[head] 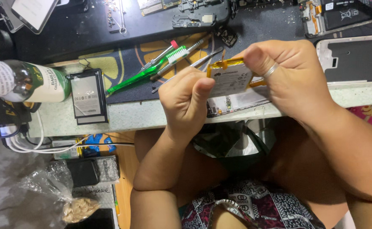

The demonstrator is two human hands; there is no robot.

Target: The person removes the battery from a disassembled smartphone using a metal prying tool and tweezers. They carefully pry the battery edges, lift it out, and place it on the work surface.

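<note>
Both my hands hold a flat silver phone battery (229, 80) with a yellow-orange edge, raised just above the front edge of the workbench. My left hand (187, 99) grips its left side between thumb and curled fingers. My right hand (290, 78), with a ring on one finger, pinches its right top corner. Under the battery lies an opened phone body (237, 104) showing its circuit board.
A green toothbrush (150, 70), tweezers (186, 65) and a metal tool lie on the patterned mat. Another black battery (87, 96) and a green bottle (29, 82) sit at the left. Phone parts (351, 57) lie at right and back. A bag of nuts (78, 208) is lower left.
</note>
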